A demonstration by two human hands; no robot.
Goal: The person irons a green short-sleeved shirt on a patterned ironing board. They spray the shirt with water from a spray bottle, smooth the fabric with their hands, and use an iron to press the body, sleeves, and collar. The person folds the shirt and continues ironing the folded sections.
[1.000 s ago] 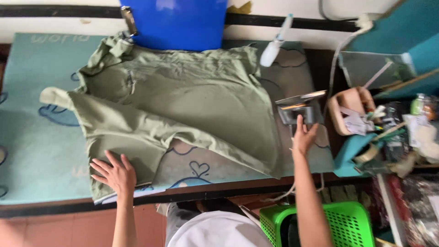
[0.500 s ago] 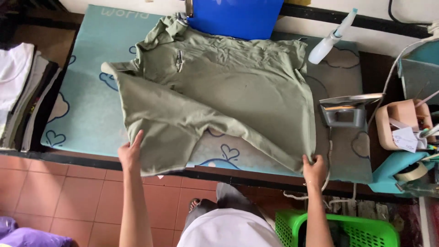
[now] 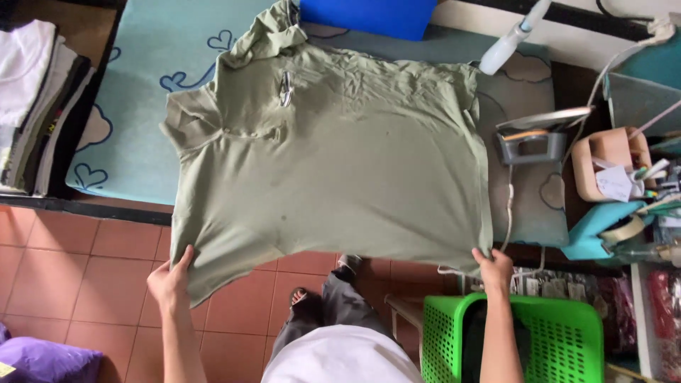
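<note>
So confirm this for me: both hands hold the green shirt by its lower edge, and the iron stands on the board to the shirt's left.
Not quite. In the head view the left hand and right hand do hold the green shirt by its lower edge, but the iron stands on the board to the shirt's right, not its left.

Olive polo shirt (image 3: 333, 170): matt knit cloth, faintly creased. Ironing pad (image 3: 135, 106): smooth teal cloth with printed hearts. Iron (image 3: 533, 135): shiny metal soleplate; laundry basket (image 3: 560, 340): glossy green perforated plastic; floor (image 3: 85, 255): matt terracotta tile.
</note>
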